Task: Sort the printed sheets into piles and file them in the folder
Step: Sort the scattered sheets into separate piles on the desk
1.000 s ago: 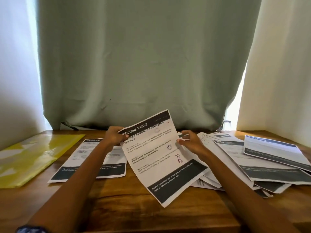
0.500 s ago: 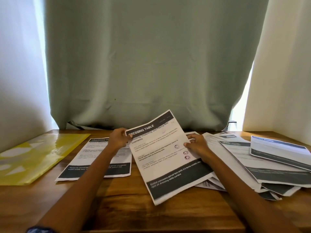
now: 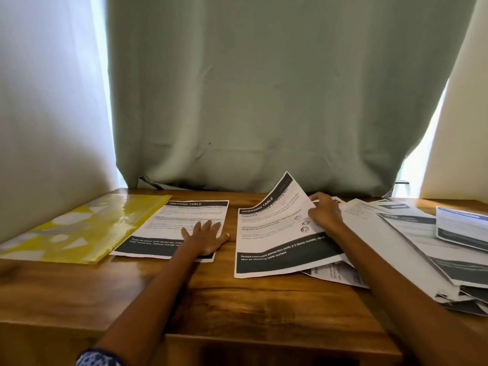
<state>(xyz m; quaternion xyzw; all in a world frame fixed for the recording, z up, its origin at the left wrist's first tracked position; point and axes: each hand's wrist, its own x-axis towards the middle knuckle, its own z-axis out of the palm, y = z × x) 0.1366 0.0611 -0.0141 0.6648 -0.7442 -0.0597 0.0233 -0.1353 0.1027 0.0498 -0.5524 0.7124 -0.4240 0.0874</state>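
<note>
A printed "Dressing Table" sheet (image 3: 184,220) lies flat on the wooden table left of centre, and my left hand (image 3: 204,237) rests on its lower right part with straight spread fingers. A second "Dressing Table" sheet (image 3: 274,241) lies at centre with its far right corner curled up. My right hand (image 3: 324,212) holds that sheet by its right edge, fingers curled round it. A loose heap of printed sheets (image 3: 412,247) spreads over the right side of the table. The yellow plastic folder (image 3: 87,228) lies flat at the far left.
A grey-green curtain (image 3: 264,101) hangs right behind the wooden table (image 3: 224,299), with pale walls at both sides. Bare wood shows along the front edge and between the two sheets.
My left hand let go of the held sheet and moved left onto the sheet lying there. The held sheet came down onto the table, still held by my right hand.
</note>
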